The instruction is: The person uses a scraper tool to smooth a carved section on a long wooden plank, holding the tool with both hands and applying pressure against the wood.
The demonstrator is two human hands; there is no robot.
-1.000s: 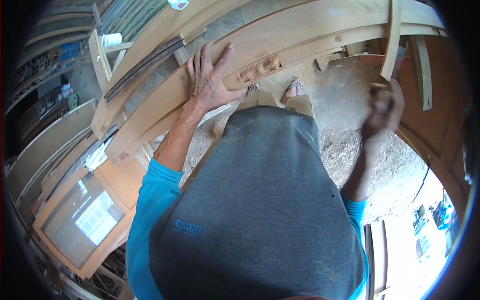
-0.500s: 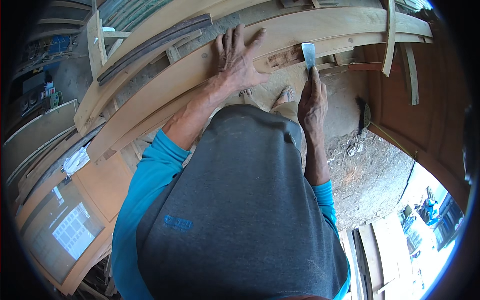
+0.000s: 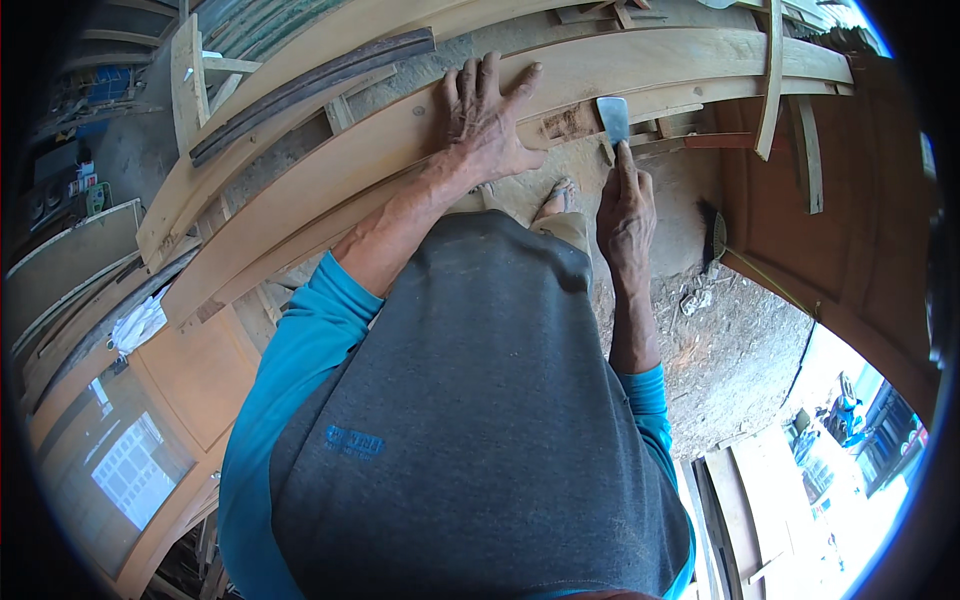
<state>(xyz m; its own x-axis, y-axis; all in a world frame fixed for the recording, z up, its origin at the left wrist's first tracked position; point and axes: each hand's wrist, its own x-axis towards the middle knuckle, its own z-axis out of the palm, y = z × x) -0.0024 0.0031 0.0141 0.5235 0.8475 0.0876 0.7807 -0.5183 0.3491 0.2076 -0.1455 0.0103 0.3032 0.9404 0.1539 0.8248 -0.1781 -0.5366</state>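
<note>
My left hand (image 3: 487,122) lies flat, fingers spread, on a long pale wooden plank (image 3: 660,60) that runs across the top of the view. A shallow rough recess (image 3: 568,122) is cut in the plank just right of that hand. My right hand (image 3: 625,210) grips a flat metal chisel (image 3: 612,118), index finger stretched along it. The blade's wide tip rests against the plank's lower edge beside the recess. My grey shirt and blue sleeves fill the lower middle.
More planks and a dark curved strip (image 3: 310,85) are stacked at upper left. A brown wooden door panel (image 3: 840,240) stands at right. Door frames with glass (image 3: 120,470) lean at lower left. My sandalled foot (image 3: 560,200) stands on sawdust-covered ground (image 3: 740,340).
My right hand came up from the right side with the chisel and set its blade against the plank by the recess. My left hand stayed flat on the plank.
</note>
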